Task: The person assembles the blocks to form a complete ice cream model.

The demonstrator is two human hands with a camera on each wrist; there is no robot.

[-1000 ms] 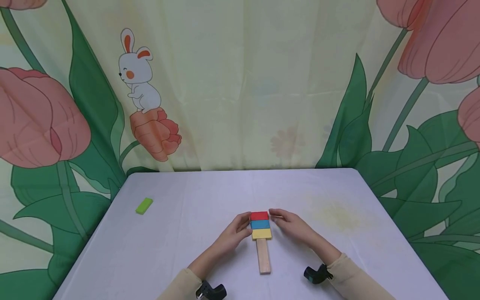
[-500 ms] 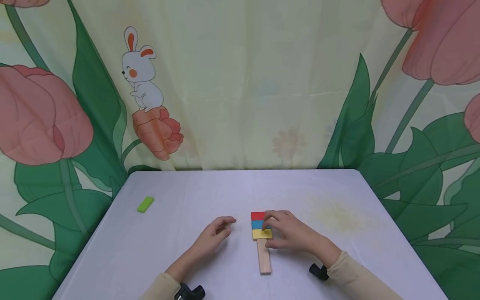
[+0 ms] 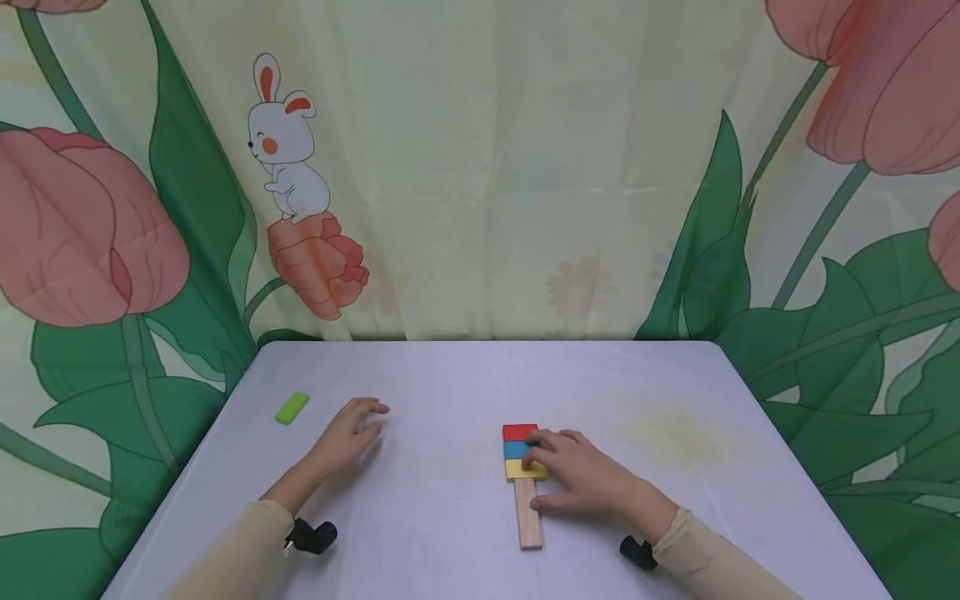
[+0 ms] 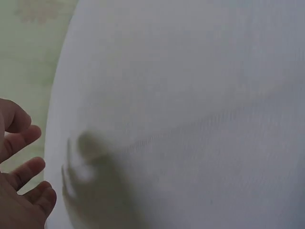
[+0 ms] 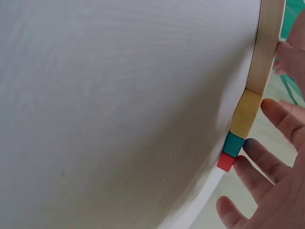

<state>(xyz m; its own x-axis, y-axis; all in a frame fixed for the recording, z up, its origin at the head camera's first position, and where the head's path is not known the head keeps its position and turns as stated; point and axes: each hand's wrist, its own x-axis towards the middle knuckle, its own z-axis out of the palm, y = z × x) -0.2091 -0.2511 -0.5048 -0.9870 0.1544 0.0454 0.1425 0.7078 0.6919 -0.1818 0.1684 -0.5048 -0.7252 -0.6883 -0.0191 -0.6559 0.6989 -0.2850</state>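
Observation:
A red block (image 3: 516,432), a blue block (image 3: 514,450) and a yellow block (image 3: 515,469) lie in a column, edge to edge, on the white table. Below the yellow one a long plain wooden block (image 3: 528,525) runs toward the near side. My right hand (image 3: 585,477) is at the right side of this row, its spread fingertips on the coloured blocks and thumb by the wooden one. Over the left half of the table my left hand (image 3: 341,437) hovers with relaxed fingers, holding nothing. The nearest thing to it is a green block (image 3: 292,408), lying to its left.
A white cloth covers the table (image 3: 435,375), with a faint yellowish stain on the right. Behind it hangs a curtain (image 3: 450,167) printed with tulips and a rabbit. Each wrist carries a small black camera (image 3: 311,536).
My left hand has left the coloured blocks and moved left toward the green block. The right hand has come in over the right side of the row. The blocks stay in place.

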